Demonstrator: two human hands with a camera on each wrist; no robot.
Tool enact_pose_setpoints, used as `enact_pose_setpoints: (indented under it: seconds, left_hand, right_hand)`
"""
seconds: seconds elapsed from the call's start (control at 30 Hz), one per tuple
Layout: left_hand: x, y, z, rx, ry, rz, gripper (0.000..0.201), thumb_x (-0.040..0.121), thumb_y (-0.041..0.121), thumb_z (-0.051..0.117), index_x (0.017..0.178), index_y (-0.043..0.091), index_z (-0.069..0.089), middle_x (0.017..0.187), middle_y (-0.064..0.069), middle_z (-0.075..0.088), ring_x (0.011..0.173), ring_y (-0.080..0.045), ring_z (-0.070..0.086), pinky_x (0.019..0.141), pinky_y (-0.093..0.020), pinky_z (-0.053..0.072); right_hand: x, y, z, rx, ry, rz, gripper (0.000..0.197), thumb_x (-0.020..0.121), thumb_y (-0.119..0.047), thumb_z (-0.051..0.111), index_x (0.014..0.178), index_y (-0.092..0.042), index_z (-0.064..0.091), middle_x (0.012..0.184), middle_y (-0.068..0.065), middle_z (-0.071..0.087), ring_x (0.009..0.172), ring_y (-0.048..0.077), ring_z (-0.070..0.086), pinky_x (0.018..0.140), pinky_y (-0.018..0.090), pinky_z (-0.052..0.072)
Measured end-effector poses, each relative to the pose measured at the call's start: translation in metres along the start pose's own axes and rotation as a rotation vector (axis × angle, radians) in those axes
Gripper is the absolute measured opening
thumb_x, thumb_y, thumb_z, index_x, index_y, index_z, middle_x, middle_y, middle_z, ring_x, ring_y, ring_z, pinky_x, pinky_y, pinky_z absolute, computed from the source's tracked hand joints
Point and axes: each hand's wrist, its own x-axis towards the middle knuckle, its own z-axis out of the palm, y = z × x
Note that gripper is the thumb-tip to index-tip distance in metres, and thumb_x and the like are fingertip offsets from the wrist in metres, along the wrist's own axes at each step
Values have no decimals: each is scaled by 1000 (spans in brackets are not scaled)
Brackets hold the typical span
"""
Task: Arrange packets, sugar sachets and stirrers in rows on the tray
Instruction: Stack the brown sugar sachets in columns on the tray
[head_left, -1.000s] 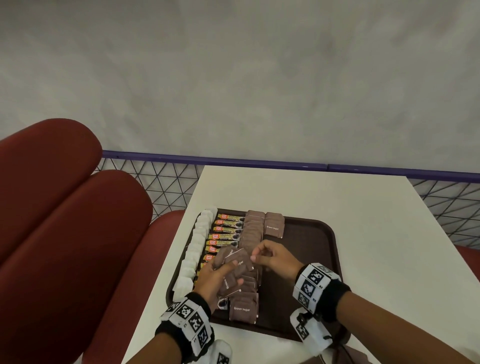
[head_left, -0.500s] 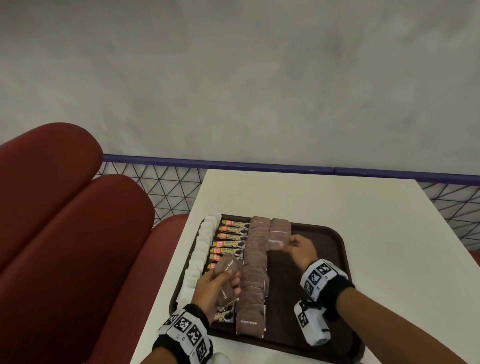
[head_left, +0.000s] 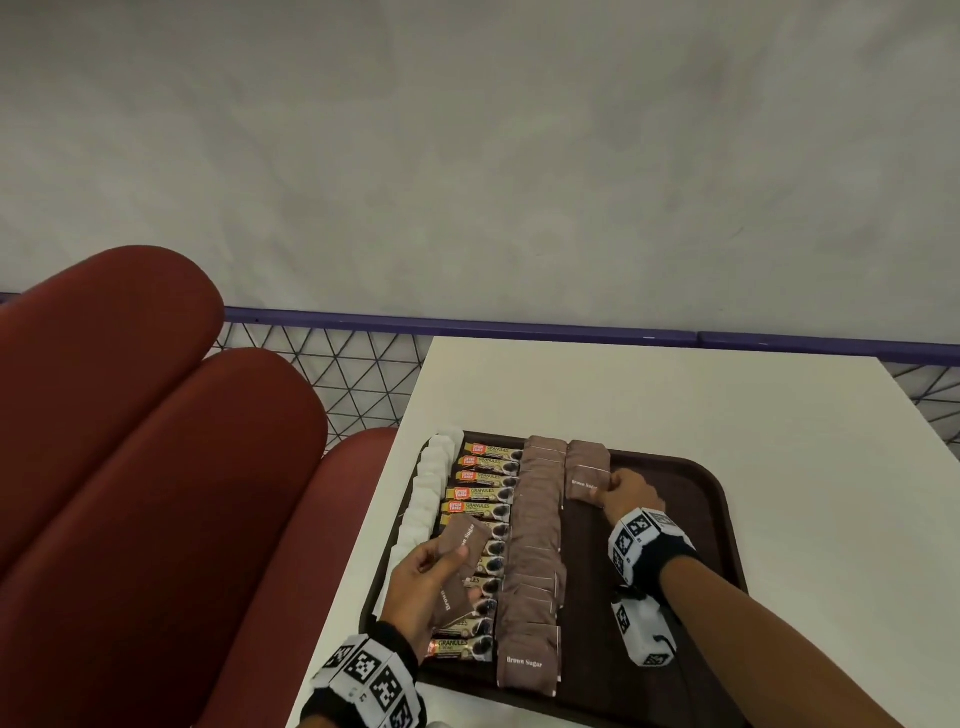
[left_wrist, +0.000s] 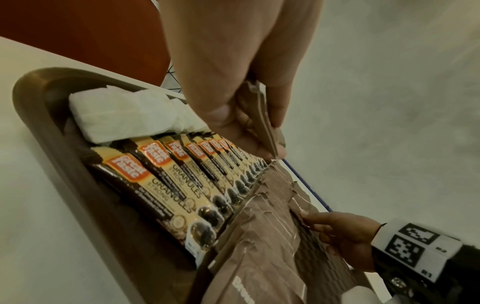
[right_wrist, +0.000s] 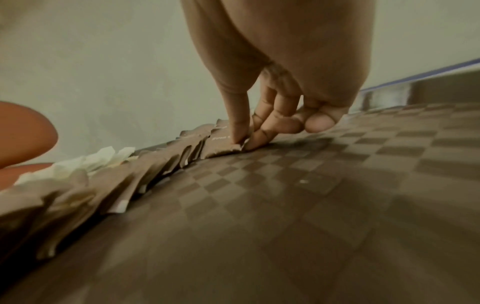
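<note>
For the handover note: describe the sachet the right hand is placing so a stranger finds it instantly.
Start at the brown tray on the white table. Right of the full brown sugar row is a short far-end row. Its nearest sachet is the one pinched by the right hand.

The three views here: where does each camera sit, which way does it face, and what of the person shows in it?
Head: above, facing down at the tray; both forearms, left hand and right hand show.
Left wrist: along the left hand holding brown sugar sachets, over the coffee packets.
Right wrist: low over the tray; right hand pinching a sachet.
Shared: all three show the brown sachet rows.
</note>
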Motion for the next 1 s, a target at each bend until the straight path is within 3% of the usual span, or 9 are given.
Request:
enact_pose_setpoints:
  seconds: [0.1, 0.23, 0.4, 0.53, 0.63, 0.73, 0.8, 0.83, 1.0]
  left_hand:
    - [0, 1, -1, 15, 5, 9, 29, 83, 5, 66, 111, 1, 59, 105, -21, 65, 70, -21, 66, 52, -28, 56]
    - [-4, 4, 0, 32, -5, 12, 27, 85, 5, 63, 111, 0, 61, 103, -19, 65, 75, -22, 64, 50, -27, 55]
    - [-12, 8, 5, 53, -23, 28, 23, 85, 7, 64, 107, 2, 64, 101, -18, 67, 74, -21, 63, 51, -27, 55]
    - [-18, 11, 11, 92, -29, 48, 16, 85, 9, 64, 100, 6, 67, 95, -15, 68, 73, -20, 62, 52, -27, 55]
    - [-21, 11, 16, 135, -31, 65, 17, 85, 10, 64, 102, 6, 67, 97, -12, 68, 76, -18, 62, 53, -26, 55]
    - [-24, 10, 21, 166, -27, 75, 20, 84, 10, 65, 104, 6, 67, 101, -12, 68, 78, -17, 61, 53, -26, 53]
    - [-25, 9, 24, 178, -25, 77, 22, 84, 10, 66, 105, 5, 67, 102, -13, 67, 77, -17, 60, 52, -25, 53]
    - [-26, 8, 25, 186, -28, 80, 22, 84, 10, 66, 106, 4, 67, 102, -13, 66, 75, -16, 60, 51, -24, 52]
    - [-33, 6, 33, 213, -66, 53, 22, 85, 10, 65, 106, 5, 67, 92, -11, 63, 70, -15, 56, 50, -21, 52]
  right_hand:
    - [1, -3, 1, -113, 17, -41, 20, 86, -36, 60, 86, -18, 52, 111, 12, 63, 110, 32, 53, 94, 35, 37]
    - [3, -3, -1, -125, 5, -41, 37, 84, -36, 62, 107, -10, 48, 117, 16, 58, 113, 34, 51, 98, 39, 38]
    - [-4, 2, -4, -38, 65, -63, 49, 82, -34, 66, 113, -5, 42, 120, 16, 55, 117, 35, 45, 98, 43, 39]
    - [-23, 3, -8, 3, 145, -203, 35, 82, -25, 64, 105, -7, 45, 111, 12, 56, 109, 31, 46, 86, 37, 39]
    - [-40, 2, -7, 40, 59, -361, 18, 84, -14, 60, 96, -15, 46, 95, 4, 55, 99, 23, 48, 83, 34, 41]
    - [-61, -1, -7, 233, -120, -540, 20, 84, -1, 58, 93, -18, 53, 78, -5, 53, 77, 12, 53, 77, 24, 42]
    - [-79, -8, -10, 278, -273, -624, 22, 85, -1, 58, 105, -11, 58, 78, -10, 51, 70, -3, 49, 70, 5, 38]
    - [-87, -10, -11, 277, -335, -655, 26, 85, -1, 59, 110, -8, 58, 80, -11, 51, 68, -6, 49, 67, 2, 37]
    - [-107, -11, -3, 297, -389, -731, 29, 82, -6, 65, 110, -8, 60, 90, -10, 53, 77, -3, 49, 69, 5, 37]
